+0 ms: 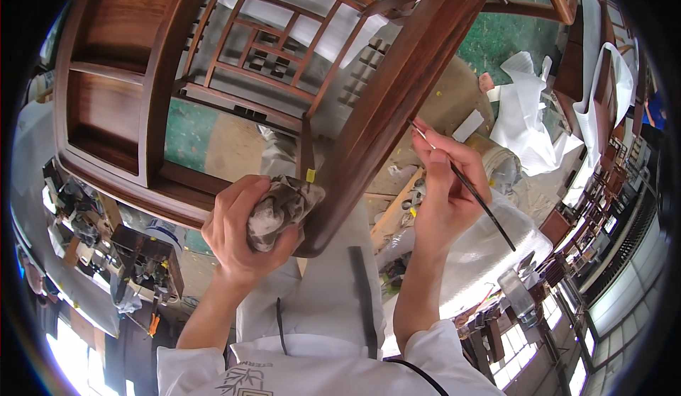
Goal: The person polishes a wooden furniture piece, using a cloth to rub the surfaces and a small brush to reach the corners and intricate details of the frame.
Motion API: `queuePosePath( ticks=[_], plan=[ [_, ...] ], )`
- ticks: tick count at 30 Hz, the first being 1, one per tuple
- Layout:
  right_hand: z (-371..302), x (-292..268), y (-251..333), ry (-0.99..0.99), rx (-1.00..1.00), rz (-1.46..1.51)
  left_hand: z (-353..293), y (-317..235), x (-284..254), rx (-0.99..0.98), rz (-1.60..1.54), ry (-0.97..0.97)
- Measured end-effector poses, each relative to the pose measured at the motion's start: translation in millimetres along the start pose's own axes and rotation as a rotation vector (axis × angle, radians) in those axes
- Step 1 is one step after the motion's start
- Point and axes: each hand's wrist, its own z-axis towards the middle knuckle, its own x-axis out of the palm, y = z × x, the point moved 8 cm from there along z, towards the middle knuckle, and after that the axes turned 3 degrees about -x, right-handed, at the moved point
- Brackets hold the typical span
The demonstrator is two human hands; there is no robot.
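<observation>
A dark wooden frame (397, 105), a piece of furniture with lattice panels, fills the upper middle of the view, and everything else sits around it. The left hand (245, 233) is at the frame's lower corner, its fingers (237, 197) clenched around a crumpled grey rag (284, 208) that presses against the wood. Just above the rag, a small yellow tag (310, 175) sticks to a thin upright bar of the frame. The right hand (447, 183) is just right of the frame's thick slanted rail, fingers pinching a thin dark brush (468, 187); its tip touches or nearly touches the rail's edge, and its handle slants down and away to the right. Right of the frame, white plastic sheeting (525, 112) lies crumpled on the floor, and a small white rectangular piece (468, 125) lies between it and the rail. Below the right hand a roll of clear film (489, 247) catches the light. Left of and below the frame, a desk (78, 289) carries dark tools (142, 258), too small to tell apart. Through the lattice, green floor (188, 134) and pale sheets show. The rail's right edge has open room beside it down to the clear film; the lower corner is crowded by the rag hand and the person's grey apron (333, 289) right under it. More brown furniture (603, 91) stands well right of the frame.
</observation>
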Motion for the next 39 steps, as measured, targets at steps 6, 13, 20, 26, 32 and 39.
queuePosePath(
  ticks=[6, 13, 20, 26, 32, 39],
  plan=[
    [0.2, 1.0, 1.1, -0.003, 0.002, -0.008, 0.7, 0.1, -0.4, -0.007, -0.01, 0.006],
    [-0.5, -0.8, -2.6, -0.035, -0.006, 0.012, 0.9, -0.3, 0.6, -0.009, -0.016, 0.011],
    [-1.3, -2.1, -4.1, -0.032, 0.004, -0.002, 1.9, -1.0, 1.3, -0.002, -0.011, 0.018],
    [-3.4, -1.0, -3.1, -0.008, -0.005, 0.016, 2.6, -0.6, 2.0, -0.001, -0.018, 0.017],
    [-4.3, 0.1, -1.5, 0.013, -0.065, 0.007, 2.9, -1.4, 1.5, -0.005, -0.012, 0.013],
    [-6.5, 2.3, 0.0, 0.009, -0.009, -0.004, 2.0, -0.5, 2.3, -0.004, -0.017, 0.011]
  ],
)
